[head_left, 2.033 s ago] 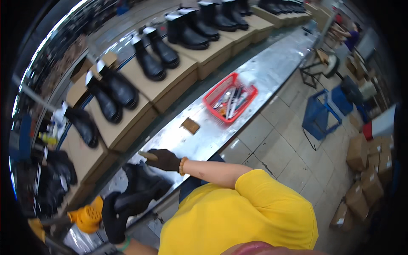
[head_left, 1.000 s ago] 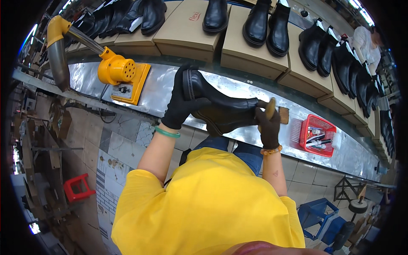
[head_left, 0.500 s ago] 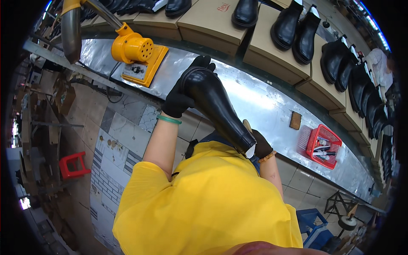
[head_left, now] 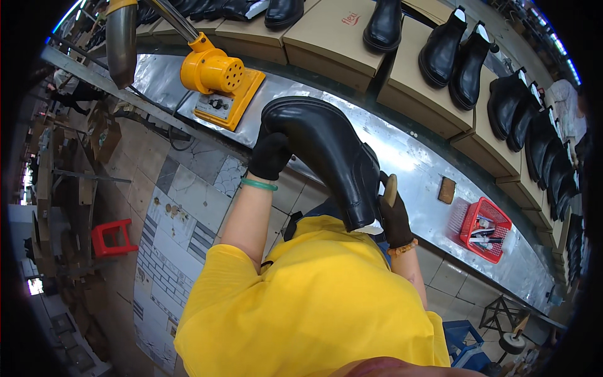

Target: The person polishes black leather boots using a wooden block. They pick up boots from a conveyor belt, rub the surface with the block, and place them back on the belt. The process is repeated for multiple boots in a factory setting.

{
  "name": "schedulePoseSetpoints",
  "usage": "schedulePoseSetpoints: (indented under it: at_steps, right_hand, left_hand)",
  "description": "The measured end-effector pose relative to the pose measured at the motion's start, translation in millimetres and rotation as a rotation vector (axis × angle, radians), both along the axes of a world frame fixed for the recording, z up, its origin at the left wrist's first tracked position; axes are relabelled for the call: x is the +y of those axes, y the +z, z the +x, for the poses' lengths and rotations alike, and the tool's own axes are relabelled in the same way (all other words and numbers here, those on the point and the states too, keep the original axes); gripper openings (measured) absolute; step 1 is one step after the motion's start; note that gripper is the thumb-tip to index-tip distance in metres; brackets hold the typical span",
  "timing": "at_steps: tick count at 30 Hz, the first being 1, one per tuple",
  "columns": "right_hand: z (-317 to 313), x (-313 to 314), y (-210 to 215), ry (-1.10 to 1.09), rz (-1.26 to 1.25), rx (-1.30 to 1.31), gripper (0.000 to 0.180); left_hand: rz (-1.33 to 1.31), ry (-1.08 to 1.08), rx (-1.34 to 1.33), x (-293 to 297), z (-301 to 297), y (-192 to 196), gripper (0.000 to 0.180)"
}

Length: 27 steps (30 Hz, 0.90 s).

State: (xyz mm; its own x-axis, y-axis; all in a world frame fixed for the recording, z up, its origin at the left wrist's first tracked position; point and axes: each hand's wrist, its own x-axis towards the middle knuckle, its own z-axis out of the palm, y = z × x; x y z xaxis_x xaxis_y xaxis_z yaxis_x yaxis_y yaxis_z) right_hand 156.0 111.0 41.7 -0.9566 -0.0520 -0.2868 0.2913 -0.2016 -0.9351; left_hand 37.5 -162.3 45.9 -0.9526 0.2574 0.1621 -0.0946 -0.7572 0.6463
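A glossy black ankle boot (head_left: 323,151) is held up in front of me over the bench's near edge. Its toe points far left and its shaft opening faces my body, with a bit of white showing inside. Wrapped round the toe end is my left hand (head_left: 271,154), in a black glove; some of its fingers are hidden behind the boot. Beside the heel and shaft is my right hand (head_left: 396,217), also black-gloved, closed on a small tan oblong thing (head_left: 391,190) whose kind I cannot make out. Whether that hand touches the boot is unclear.
A yellow blower-like machine (head_left: 213,72) with a metal nozzle stands on the metal bench (head_left: 402,147) at left. To the right are a brown block (head_left: 446,190) and a red basket (head_left: 487,229) of tubes. Cardboard boxes (head_left: 421,88) carrying black boots line the back. A red stool (head_left: 114,237) stands left.
The boot has turned from its top toward its side, so the sole edge and heel now show. My right hand has come away from the shaft opening and sits beside the heel.
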Motion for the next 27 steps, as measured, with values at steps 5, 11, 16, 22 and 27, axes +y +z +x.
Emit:
schedulePoseSetpoints:
  at_steps: [5, 11, 16, 22, 27]
  right_hand:
    - [3, -3, 6, -0.044, 0.111, 0.013, 0.064]
    - [3, 2, 14, 0.040, 0.198, -0.003, 0.062]
    - [3, 4, 1, 0.111, 0.085, -0.045, 0.062]
    - [2, 7, -3, 0.160, 0.137, 0.083, 0.063]
    - [-9, -10, 7, 0.031, 0.076, 0.050, 0.064]
  left_hand:
    - [0.012, 0.020, 0.070, -2, -8, -20, 0.058]
    - [-0.075, 0.138, 0.058, 9, -7, -4, 0.048]
    - [-0.238, 0.207, 0.116, 21, -5, 19, 0.045]
    - [-0.228, 0.262, 0.072, 32, 1, 25, 0.049]
    - [0.056, 0.157, -0.323, 52, 17, -7, 0.060]
